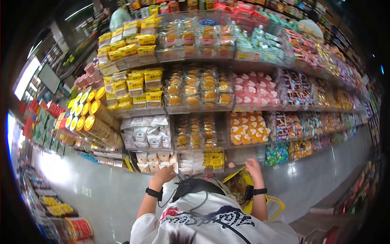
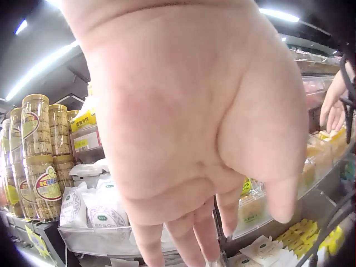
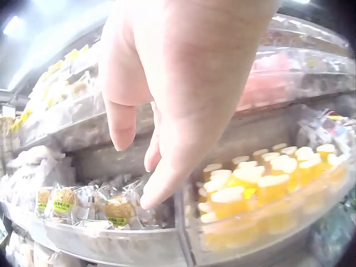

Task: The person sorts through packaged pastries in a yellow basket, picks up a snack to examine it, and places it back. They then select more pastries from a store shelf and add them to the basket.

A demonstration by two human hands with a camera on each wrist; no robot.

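My left hand [image 1: 164, 174] reaches down in front of the lowest shelf, near pale wrapped packets [image 1: 153, 157]. In the left wrist view its palm faces the camera, the fingers [image 2: 189, 239] extended downward and holding nothing that shows. White patterned packets [image 2: 105, 208] sit in a clear bin beside it. My right hand [image 1: 254, 168] is raised over a yellow shopping basket [image 1: 247, 179]. Its fingers [image 3: 167, 178] hang loosely bent, with no item visible in them. Behind them in the right wrist view are wrapped round pastries [image 3: 119, 208] and orange cups with white heart-shaped lids [image 3: 267, 186].
Tiered clear bins rise ahead, with yellow-labelled packs [image 1: 136, 86], wrapped pastries and pink heart-topped cups [image 1: 255, 87]. Tall jars [image 1: 99, 124] with yellow lids are stacked at the left. Grey floor [image 1: 99, 185] lies around me. Dark cables [image 1: 195, 209] hang across my white shirt.
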